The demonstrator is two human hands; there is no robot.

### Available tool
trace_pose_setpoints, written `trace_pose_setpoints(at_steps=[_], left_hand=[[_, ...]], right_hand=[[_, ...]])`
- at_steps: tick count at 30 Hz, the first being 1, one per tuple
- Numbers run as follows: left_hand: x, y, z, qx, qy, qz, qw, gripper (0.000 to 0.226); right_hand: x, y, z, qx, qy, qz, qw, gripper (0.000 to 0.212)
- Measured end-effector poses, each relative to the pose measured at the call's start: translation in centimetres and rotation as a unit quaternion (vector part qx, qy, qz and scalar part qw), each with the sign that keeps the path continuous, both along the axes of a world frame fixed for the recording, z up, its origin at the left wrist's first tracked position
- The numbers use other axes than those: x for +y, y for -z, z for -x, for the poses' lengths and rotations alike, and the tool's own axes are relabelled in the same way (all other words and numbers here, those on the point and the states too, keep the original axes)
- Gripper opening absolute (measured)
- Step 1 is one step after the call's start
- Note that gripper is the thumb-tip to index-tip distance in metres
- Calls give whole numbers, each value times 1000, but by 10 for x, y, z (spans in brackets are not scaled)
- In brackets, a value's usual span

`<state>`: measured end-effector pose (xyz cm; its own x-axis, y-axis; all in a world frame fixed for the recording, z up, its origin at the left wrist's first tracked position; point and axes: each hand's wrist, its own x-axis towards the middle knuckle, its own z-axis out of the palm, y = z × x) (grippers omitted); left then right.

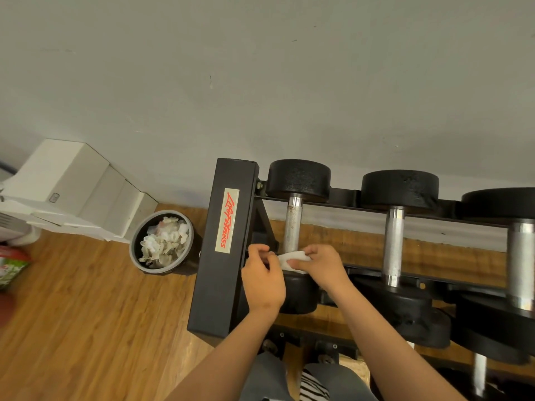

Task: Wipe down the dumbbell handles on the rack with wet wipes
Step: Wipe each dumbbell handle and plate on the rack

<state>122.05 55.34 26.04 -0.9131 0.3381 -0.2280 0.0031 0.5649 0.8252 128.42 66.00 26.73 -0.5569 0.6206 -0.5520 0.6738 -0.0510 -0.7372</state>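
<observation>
The left hand (pixel 262 274) and right hand (pixel 324 264) both pinch the wipe (pixel 292 259) at the handle's (pixel 293 224) near end — I think it should wrap fully round, then slide along.

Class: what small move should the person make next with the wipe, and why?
Probably slide the wipe farther along the leftmost handle: the left hand and right hand hold it at the near end, and the shaft beyond looks speckled.

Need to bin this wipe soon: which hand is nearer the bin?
Left. The left hand is beside the rack's end post, on the bin's side; the right hand is farther right, beyond the handle. Both hold the wipe.
</observation>
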Motion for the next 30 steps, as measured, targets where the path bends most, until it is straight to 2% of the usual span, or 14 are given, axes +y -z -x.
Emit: trace_pose_setpoints(at_steps=[2,3,9,15,20,24,27,30], left_hand=[[-1,2,0,-5,-1,-1,1000,12],[-1,2,0,-6,-1,-2,1000,12],[-1,-1,0,-9,-3,-10,1000,12],[-1,2,0,-15,-3,-8,1000,11],[0,0,0,-23,-5,-8,1000,11],[-1,1,-1,-19,-5,-11,1000,10],[-1,2,0,-10,-3,-9,1000,10],[-1,2,0,-9,-3,-6,1000,10]], right_hand=[[0,2,-6,15,46,8,999,16],[0,1,-5,27,63,20,997,15],[1,-5,18,77,147,62,984,25],[4,-6,20,141,258,138,946,30],[8,-7,28,171,261,96,945,28],[-5,1,13,201,281,127,930,33],[0,-1,11,228,205,170,937,39],[0,4,10,199,127,136,962,53]])
